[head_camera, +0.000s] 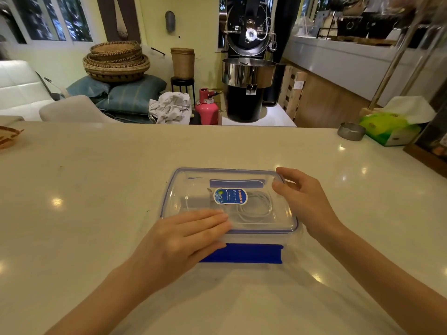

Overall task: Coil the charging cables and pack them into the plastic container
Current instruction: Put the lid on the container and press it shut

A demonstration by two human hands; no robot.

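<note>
At far left edge of white countertop point(96, 180): part of a woven basket point(8, 139), cut off by the frame, well apart from the work area. Bare counter between it and centre.

Centre-left: left hand point(179, 240) laid flat, palm down, fingers point(208, 217) straight and together, pressing on near-left corner of clear lid point(242, 175). Nothing gripped; hand spread and resting, not closed round anything.

Centre: plastic container point(289, 239), clear with blue trim, sitting on counter directly ahead. Lid on top, blue-edged, seated over the box; whether fully latched cannot be told. Blue oval sticker point(230, 196) near lid's middle. Blue clasp point(244, 253) on near side hanging down against the counter; a second blue clasp point(235, 183) seen through the lid at far side. Inside, seen through the lid: coiled white charging cable point(256, 207) lying in right half, loops roughly round. Pale blocky shape left of it, under the sticker; too blurred to name.

Centre-right: right hand point(302, 197) at far-right corner of lid, fingers curled loosely over the rim, thumb pointing inward along the top. Grip narrow, on lid edge only.

Far right, at counter's back: small metal dish point(350, 131), then green tissue box point(389, 129) with white tissue standing up, just beside each other.
</note>
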